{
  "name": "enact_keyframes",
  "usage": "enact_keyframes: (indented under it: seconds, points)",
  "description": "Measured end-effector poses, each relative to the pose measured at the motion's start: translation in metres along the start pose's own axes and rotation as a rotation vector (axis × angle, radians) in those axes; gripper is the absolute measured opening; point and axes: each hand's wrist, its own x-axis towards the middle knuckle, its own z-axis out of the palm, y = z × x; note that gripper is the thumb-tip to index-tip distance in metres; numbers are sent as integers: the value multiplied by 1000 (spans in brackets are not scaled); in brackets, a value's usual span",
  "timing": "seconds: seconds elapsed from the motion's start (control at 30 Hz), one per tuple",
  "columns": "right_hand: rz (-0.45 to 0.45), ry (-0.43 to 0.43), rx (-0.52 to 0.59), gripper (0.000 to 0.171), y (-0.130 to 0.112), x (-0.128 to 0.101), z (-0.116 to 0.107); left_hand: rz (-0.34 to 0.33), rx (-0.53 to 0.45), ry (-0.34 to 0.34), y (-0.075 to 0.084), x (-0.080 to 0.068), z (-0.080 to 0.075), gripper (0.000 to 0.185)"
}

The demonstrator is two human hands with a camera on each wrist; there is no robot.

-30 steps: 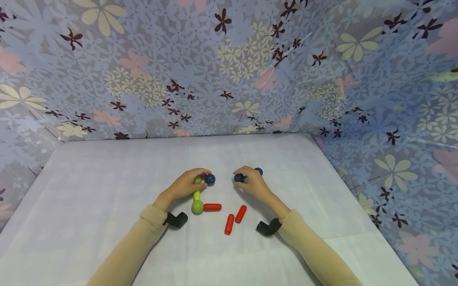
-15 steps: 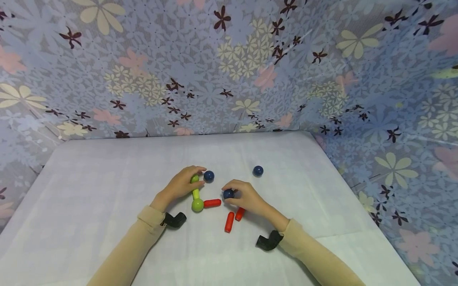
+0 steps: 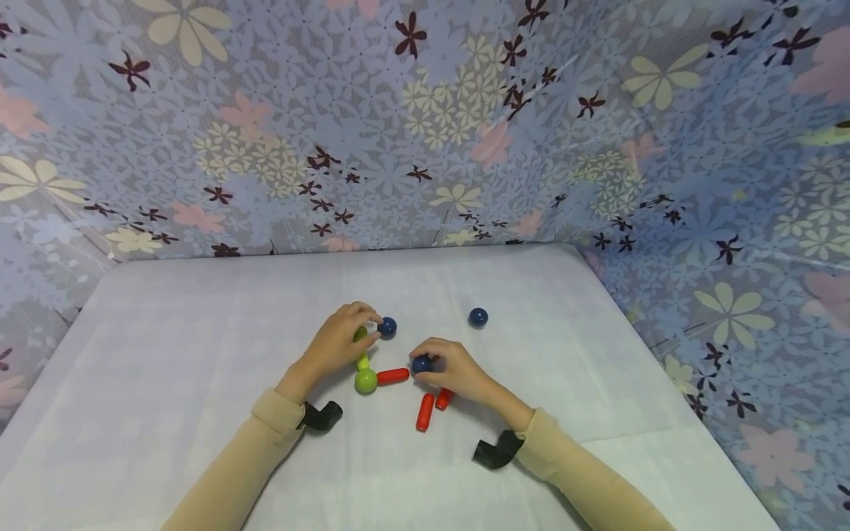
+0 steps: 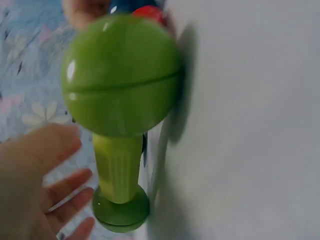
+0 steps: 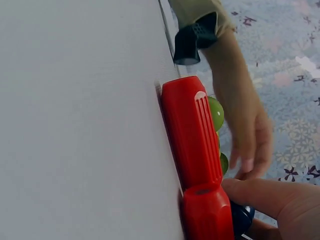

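In the head view my right hand (image 3: 458,371) pinches a blue ball (image 3: 421,364) at the free end of a red stick (image 3: 393,376). That stick's other end meets a green ball (image 3: 366,380). From there a yellow-green stick (image 4: 117,167) runs to a second green ball (image 4: 121,212), partly covered by my left hand (image 3: 341,338) in the head view. Around this end my left fingers are spread and bent loosely, fingertips right beside another blue ball (image 3: 387,327). The right wrist view shows my thumb against the held blue ball (image 5: 242,218), behind red sticks.
Two loose red sticks lie in front of my right hand, one (image 3: 425,412) fully visible and the other (image 3: 444,399) partly under it. A third blue ball (image 3: 478,318) rests further back right. Black wrist pieces (image 3: 498,450) sit at both cuffs. A floral curtain (image 3: 425,125) borders the white table (image 3: 199,324).
My right hand has brought its blue ball left and nearer to me, to the red stick's end, uncovering the back-right ball. My left hand shifted slightly, staying near its blue ball.
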Motion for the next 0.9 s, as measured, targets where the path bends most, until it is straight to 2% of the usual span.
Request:
enact_keyframes:
  seconds: [0.13, 0.27, 0.47, 0.77, 0.9]
  points:
    - [-5, 3, 5, 30, 0, 0, 1, 75, -3, -32, 18, -10, -3, 12]
    - [-18, 8, -2, 29, 1, 0, 1, 127, 44, -86, 28, -23, 3, 21]
    - [-9, 10, -2, 30, 1, -1, 1, 144, 114, -73, 29, -29, 8, 30]
    - [-12, 13, 20, 30, 1, -1, 2, 163, 154, -74, 26, -29, 13, 24]
    - [-9, 11, 34, 29, 0, -1, 2, 142, 155, -73, 24, -29, 16, 21]
